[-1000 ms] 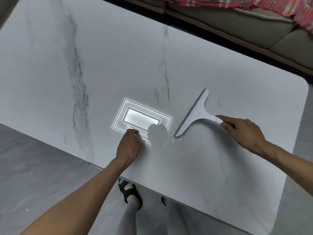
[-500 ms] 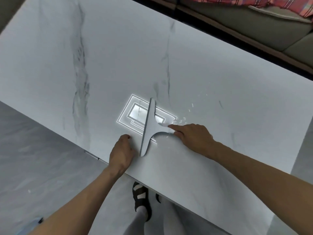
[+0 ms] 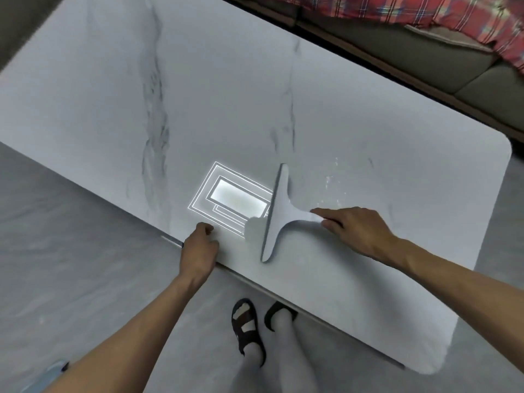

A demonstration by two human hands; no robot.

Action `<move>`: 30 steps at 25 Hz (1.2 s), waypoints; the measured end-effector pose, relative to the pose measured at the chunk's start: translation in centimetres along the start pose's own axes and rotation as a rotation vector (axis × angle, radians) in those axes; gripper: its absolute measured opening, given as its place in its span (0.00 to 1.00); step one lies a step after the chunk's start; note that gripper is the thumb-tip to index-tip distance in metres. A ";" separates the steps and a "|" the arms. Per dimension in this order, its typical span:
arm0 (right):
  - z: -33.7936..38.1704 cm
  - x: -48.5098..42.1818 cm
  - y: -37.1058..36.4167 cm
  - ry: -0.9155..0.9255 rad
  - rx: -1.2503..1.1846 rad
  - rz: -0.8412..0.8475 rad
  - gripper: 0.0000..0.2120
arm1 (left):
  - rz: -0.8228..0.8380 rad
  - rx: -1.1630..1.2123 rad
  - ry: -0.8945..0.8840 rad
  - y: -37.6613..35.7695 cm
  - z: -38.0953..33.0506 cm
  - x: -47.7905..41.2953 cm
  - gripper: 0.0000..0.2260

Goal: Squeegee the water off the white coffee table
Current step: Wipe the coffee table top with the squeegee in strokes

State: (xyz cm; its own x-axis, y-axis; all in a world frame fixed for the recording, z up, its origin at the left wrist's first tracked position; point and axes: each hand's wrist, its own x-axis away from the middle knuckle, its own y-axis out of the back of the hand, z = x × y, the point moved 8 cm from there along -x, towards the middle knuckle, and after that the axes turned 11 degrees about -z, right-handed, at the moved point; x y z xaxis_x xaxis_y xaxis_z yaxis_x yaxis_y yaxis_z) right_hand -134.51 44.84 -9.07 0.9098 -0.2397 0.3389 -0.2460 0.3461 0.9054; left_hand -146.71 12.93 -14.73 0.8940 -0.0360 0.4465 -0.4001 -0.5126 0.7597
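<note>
Gripping the stubby handle of a pale grey T-shaped plastic squeegee (image 3: 276, 214), the right hand (image 3: 354, 231) had its fingers (image 3: 321, 214) closed around the handle's end, the forefinger stretched along the top. The squeegee lay on the white marble-look worktop with grey veins (image 3: 113, 95), near the worktop's near edge and somewhat right of its middle. Its long blade ran from close to that edge away toward the far side, tilted a little to the right at the top. The handle stuck out to the right, into the hand.

Small bright water droplets (image 3: 330, 180) speckled the surface just right of the blade's far end. Just left of the blade shone the rectangular reflection of a ceiling light (image 3: 235, 197), its right side partly covered by the blade.

The left hand (image 3: 198, 251) rested on the near edge of the worktop, left of the squeegee and apart from it, its fingers curled loosely and holding nothing, the knuckles touching the surface.

Below the edge showed feet in black sandals with white socks (image 3: 248, 327) on a grey floor (image 3: 56, 236). Beyond the far side stood a grey-green sofa (image 3: 397, 46) with a red plaid cloth (image 3: 425, 9) over it.
</note>
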 end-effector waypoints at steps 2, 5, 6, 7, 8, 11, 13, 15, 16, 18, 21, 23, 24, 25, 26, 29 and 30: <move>7.7 -2.4 -3.3 0.193 -0.004 0.118 0.17 | -0.060 0.005 0.033 1.7 2.3 -0.5 0.18; 16.2 -5.6 -6.6 0.382 0.025 0.170 0.17 | -0.132 -0.016 0.073 3.0 5.3 -1.4 0.19; 17.3 -6.5 -7.2 0.399 0.029 0.168 0.17 | -0.140 -0.019 0.079 3.0 5.8 -1.6 0.19; 17.6 -7.1 -7.6 0.394 0.025 0.169 0.17 | -0.136 -0.024 0.083 2.9 6.1 -1.6 0.19; 17.0 -7.7 -7.5 0.365 0.009 0.167 0.17 | -0.121 -0.029 0.079 2.6 6.1 -1.5 0.20; 12.7 -9.0 -5.9 0.223 -0.057 0.107 0.18 | -0.076 -0.049 0.057 1.4 5.4 -1.2 0.21; 8.2 -9.1 -4.2 0.110 -0.079 0.045 0.18 | -0.051 -0.069 0.037 0.3 4.4 -0.8 0.21; 2.5 -7.5 -2.9 0.016 -0.078 0.007 0.18 | -0.009 -0.083 0.004 -1.7 2.5 0.2 0.21; -0.3 -6.1 -2.3 -0.024 -0.072 0.001 0.18 | 0.015 -0.089 -0.008 -2.7 1.5 0.9 0.21; -5.1 -2.8 -1.3 -0.085 -0.047 -0.003 0.17 | 0.058 -0.096 -0.010 -4.4 0.0 2.1 0.22; -9.2 1.3 1.1 -0.126 0.025 -0.056 0.16 | 0.031 -0.040 -0.024 -6.1 -1.9 3.8 0.20; -8.2 2.3 1.7 -0.089 0.009 -0.111 0.16 | -0.084 0.058 0.000 -5.8 -2.3 4.6 0.17; -6.4 2.5 1.3 -0.046 -0.031 -0.109 0.17 | -0.131 0.088 0.021 -5.5 -2.1 4.9 0.16; -4.0 2.6 0.2 0.018 -0.064 -0.080 0.17 | -0.170 0.091 0.038 -5.2 -1.6 5.2 0.16; -1.0 2.7 -1.4 0.095 -0.088 -0.027 0.18 | -0.201 0.069 0.046 -4.8 -1.0 5.4 0.16; 6.8 3.9 -7.4 0.305 -0.098 0.168 0.18 | -0.263 -0.043 0.050 -3.7 0.7 5.7 0.17; 7.9 4.4 -8.8 0.344 -0.079 0.206 0.18 | -0.258 -0.074 0.055 -3.8 1.3 5.9 0.17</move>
State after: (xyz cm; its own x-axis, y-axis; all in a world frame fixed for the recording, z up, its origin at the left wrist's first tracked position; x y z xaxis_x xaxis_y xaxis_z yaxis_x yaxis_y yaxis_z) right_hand -130.99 33.56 -13.52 0.9064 0.1545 0.3932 -0.4202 0.4269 0.8008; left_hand -139.69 13.58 -15.56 0.9567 0.1355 0.2576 -0.1764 -0.4344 0.8833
